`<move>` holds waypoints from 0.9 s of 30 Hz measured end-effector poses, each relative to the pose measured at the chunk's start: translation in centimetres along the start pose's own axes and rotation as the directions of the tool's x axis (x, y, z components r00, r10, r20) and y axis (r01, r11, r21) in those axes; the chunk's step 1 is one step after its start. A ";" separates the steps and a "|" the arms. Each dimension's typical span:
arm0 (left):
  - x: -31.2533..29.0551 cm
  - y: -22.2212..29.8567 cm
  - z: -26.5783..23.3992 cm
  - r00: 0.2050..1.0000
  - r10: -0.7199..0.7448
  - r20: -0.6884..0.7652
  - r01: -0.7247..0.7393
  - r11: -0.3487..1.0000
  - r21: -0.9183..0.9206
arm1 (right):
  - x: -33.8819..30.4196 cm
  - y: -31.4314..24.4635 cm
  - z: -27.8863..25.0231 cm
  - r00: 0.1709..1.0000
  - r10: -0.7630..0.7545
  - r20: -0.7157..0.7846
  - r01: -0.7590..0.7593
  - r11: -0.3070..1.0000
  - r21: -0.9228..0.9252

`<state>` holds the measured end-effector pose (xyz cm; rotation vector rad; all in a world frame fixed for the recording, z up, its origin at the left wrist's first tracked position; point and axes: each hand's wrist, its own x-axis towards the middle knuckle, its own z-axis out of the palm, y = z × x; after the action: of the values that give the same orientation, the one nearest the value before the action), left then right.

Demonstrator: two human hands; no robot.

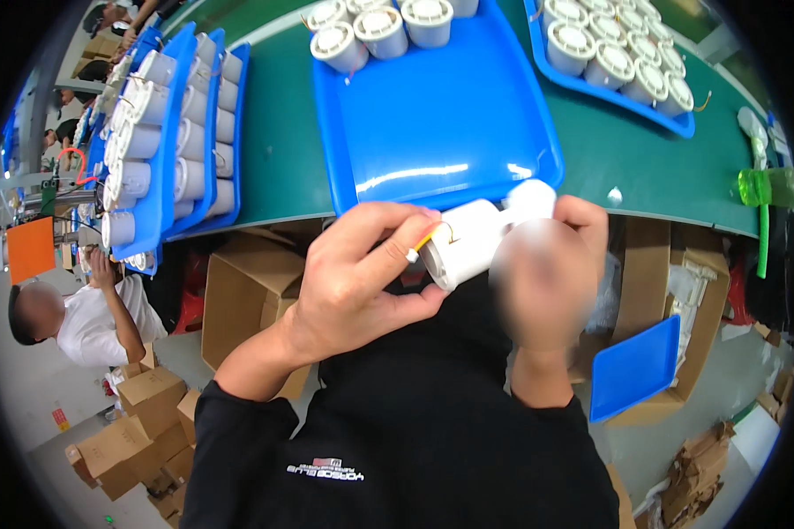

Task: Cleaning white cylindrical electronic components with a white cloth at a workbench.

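Observation:
My left hand [362, 273] is closed round a white cylindrical plastic housing [469, 242], tilted on its side above the table's near edge. A short red and yellow wire lead with a small white connector [413, 255] sticks out beside my left fingers. My right hand [551, 273], partly blurred, is closed on a white rounded piece [531, 199] at the housing's right end. Whether that piece touches the housing cannot be made out. Just beyond my hands lies a blue tray [441, 115] with several similar white housings [380, 33] at its far end.
More housings fill a blue tray [622, 101] at the far right and stacked blue trays [172, 150] on the left. A green bottle [766, 187] stands at the green table's [278, 132] right end. Below are cardboard boxes [238, 291] and a blue tray lid [635, 368]. A person [106, 322] sits at left.

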<state>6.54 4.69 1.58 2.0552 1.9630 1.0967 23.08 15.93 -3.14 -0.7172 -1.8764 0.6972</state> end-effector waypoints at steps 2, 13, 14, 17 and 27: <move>2.4 -0.2 -1.1 0.997 0.052 0.051 -0.054 0.997 0.051 | 0.6 2.0 -0.9 0.988 0.064 -0.139 -0.063 0.998 0.010; 26.6 -10.1 2.3 0.828 -0.206 0.521 -0.138 0.826 0.546 | -1.7 2.5 -4.8 0.960 0.202 -0.195 -0.198 0.979 0.040; 27.1 -10.1 2.9 0.785 -0.246 0.568 -0.158 0.808 0.568 | -2.2 2.8 -5.1 0.957 0.210 -0.201 -0.208 0.978 0.031; 27.3 -10.8 3.6 0.811 -0.216 0.544 -0.171 0.802 0.573 | -3.0 3.1 -5.6 0.944 0.253 -0.211 -0.249 0.967 0.043; 19.6 -8.3 -6.6 0.962 -0.052 0.269 -0.120 0.804 0.583 | -2.0 2.0 -3.5 0.946 0.298 -0.131 -0.265 0.939 0.218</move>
<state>-5.64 21.16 10.39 2.3557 2.3210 0.1498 27.32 16.34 -4.50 -0.8962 -1.5449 0.9635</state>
